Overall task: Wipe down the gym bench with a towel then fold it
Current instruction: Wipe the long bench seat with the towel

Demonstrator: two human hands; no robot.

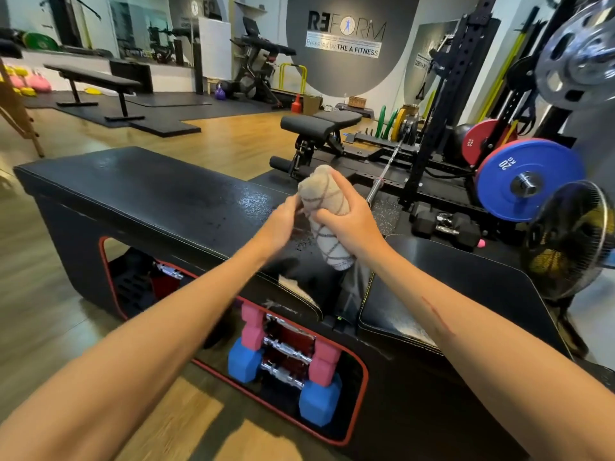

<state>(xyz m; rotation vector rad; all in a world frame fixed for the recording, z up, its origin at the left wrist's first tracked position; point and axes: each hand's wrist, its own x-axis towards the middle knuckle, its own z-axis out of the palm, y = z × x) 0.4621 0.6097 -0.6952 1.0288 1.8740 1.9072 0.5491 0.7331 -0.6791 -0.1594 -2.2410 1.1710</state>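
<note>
While the towel (327,216) is bunched into a rough roll and held up above the table (139,191), we judge that we are either between wiping strokes or about to start folding; the wet sheen and droplets on the black top suggest the wiping is at least partly done. Our right hand (349,221) is curled around the middle of the towel, thumb across its front, gripping it firmly. Our left hand (283,221) pinches the towel's side with its fingertips, though blur hides the exact hold. Next we would need to shake the roll loose and find its corners, or press it back onto the damp patch. The towel is beige with thin dark crossing stripes, thick and soft-looking, its lower end hanging just above the gap between the two pads.
</note>
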